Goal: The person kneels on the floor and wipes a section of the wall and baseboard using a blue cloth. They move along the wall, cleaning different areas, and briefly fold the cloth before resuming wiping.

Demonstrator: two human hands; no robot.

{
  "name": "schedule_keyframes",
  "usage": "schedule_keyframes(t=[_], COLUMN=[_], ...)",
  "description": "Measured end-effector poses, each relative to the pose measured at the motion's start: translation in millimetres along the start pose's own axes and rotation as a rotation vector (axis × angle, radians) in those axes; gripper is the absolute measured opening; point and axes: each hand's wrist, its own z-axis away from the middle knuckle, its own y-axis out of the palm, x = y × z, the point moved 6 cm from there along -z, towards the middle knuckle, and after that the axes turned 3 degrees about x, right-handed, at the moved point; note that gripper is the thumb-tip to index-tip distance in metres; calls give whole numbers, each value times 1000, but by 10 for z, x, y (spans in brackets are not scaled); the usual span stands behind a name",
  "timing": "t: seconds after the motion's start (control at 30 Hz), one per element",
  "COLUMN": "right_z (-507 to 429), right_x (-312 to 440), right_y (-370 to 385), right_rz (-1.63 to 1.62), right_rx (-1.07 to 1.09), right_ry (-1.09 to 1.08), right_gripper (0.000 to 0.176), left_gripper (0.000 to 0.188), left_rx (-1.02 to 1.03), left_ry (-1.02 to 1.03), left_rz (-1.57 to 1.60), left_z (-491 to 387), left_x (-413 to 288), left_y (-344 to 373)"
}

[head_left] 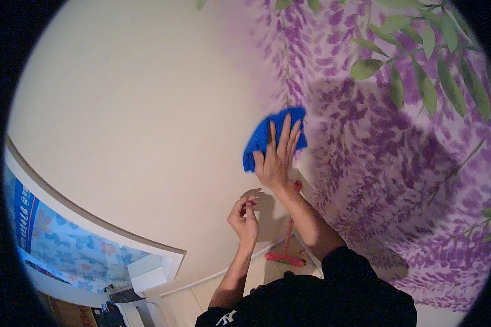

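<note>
My right hand (pixel 275 163) lies flat with fingers spread on a blue cloth (pixel 260 137), pressing it against the wall. The cloth covers the seam where the plain cream wall (pixel 127 102) meets a mural of purple wisteria blossoms (pixel 360 163). Lower and to the left, my left hand (pixel 244 218) is raised near the cream wall, its fingers loosely curled. I see nothing plainly held in it, and it casts a small shadow on the wall.
A red broom (pixel 285 259) leans in the corner below my arms, bristles on the tiled floor (pixel 204 294). At lower left, a white-framed opening (pixel 174 261) shows a floral curtain (pixel 77 241). A white chair-like object (pixel 133 314) with dark items stands below it.
</note>
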Motion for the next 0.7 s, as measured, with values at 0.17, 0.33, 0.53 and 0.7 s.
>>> schedule_keyframes(t=[0.17, 0.33, 0.53, 0.7], right_z=[-806, -229, -391, -657], right_x=[679, 931, 851, 1455], right_y=[-88, 200, 139, 180], right_rz=[28, -69, -46, -37], right_rx=[-101, 60, -33, 25], right_ry=[-124, -277, -84, -214], right_gripper=[73, 75, 76, 76], left_gripper=[32, 56, 51, 53], left_rx=[46, 121, 264, 122], left_ry=[-127, -249, -318, -196], left_rz=[307, 586, 471, 325], left_z=[-12, 20, -60, -263], left_x=[-197, -226, -459, -844], left_y=[2, 106, 335, -1])
